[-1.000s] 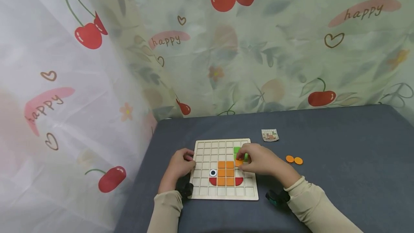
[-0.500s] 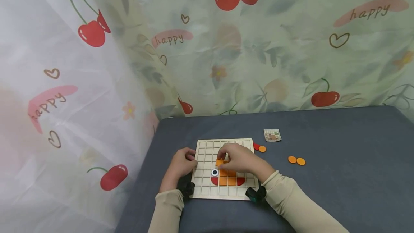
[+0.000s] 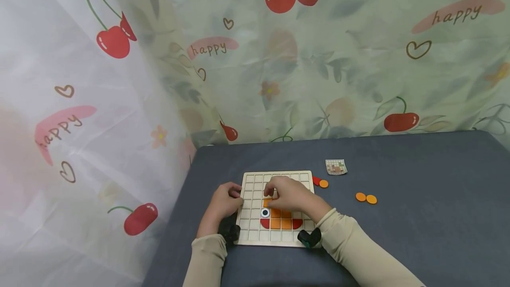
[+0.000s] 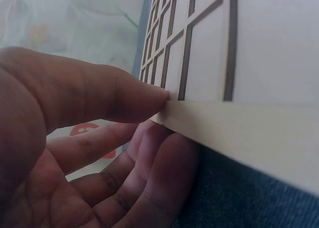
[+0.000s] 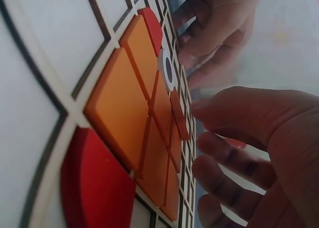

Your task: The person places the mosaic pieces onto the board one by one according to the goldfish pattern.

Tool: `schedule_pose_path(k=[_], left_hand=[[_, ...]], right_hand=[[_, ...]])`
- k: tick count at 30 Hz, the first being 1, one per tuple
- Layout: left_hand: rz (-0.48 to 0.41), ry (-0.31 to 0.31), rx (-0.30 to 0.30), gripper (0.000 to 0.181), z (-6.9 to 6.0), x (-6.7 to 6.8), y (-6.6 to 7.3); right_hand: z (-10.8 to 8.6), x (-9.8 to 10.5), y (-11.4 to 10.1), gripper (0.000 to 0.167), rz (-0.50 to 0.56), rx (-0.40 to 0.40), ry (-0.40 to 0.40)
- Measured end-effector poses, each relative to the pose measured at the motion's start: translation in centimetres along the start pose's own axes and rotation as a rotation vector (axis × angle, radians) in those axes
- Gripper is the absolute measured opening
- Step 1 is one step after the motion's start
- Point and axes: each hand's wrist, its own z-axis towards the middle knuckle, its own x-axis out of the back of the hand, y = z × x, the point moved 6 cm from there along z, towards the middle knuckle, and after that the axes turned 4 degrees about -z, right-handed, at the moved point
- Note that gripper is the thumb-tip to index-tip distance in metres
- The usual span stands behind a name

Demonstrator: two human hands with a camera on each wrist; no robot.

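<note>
My left hand (image 3: 226, 200) holds the left edge of the pale gridded board (image 3: 249, 236), thumb (image 4: 134, 96) on top and fingers curled at the side. Over the board, my right hand (image 3: 292, 194) pinches an orange square tile (image 3: 266, 203) just above the round eye piece (image 3: 265, 213). In the right wrist view this tile (image 5: 180, 116) looks slightly tilted by the thumb tip, beside the eye piece (image 5: 168, 71). Several orange squares (image 3: 286, 223) lie in the grid between two red rounded pieces (image 3: 264, 223) (image 3: 297, 223). My right hand hides part of the upper grid.
A red piece (image 3: 316, 180) and an orange disc (image 3: 324, 184) lie by the board's right edge. Two more orange discs (image 3: 361, 197) (image 3: 372, 199) are farther right on the dark table (image 3: 418, 216). A small picture card (image 3: 336, 167) lies behind. Printed curtains hang beyond.
My right hand has moved left across the board with the orange tile, from beside the green pieces to above the eye piece. The left hand still holds the board's edge.
</note>
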Motion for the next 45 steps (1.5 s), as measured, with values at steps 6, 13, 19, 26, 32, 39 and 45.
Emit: schedule_pose_path(k=[6,13,19,26,32,39,45], left_hand=[[0.013,0.004,-0.012,0.038,0.2,-0.1,0.2],[0.021,0.007,-0.004,0.037,0.3,-0.3,0.3],[0.021,0.002,-0.006,0.037,0.4,-0.5,0.5],[0.03,0.006,-0.004,0.037,0.4,-0.6,0.7],[0.028,-0.002,0.0,0.038,0.4,-0.7,0.7],[0.035,0.003,0.006,0.039,0.5,-0.4,0.5],[0.029,0.017,0.016,0.04,0.0,-0.1,0.4]], right_hand=[[0.1,-0.1,0.1,0.01,-0.017,0.011,0.002],[0.3,-0.5,0.2,0.007,-0.064,0.022,0.012],[-0.1,-0.3,0.3,0.007,-0.051,0.017,0.017],[-1.1,1.0,1.3,0.011,0.018,0.004,0.02],[-3.0,3.7,3.8,0.015,0.061,-0.023,0.073],[-4.8,5.4,7.4,0.025,0.086,-0.112,0.147],[-5.2,5.9,8.3,0.033,-0.01,-0.163,0.178]])
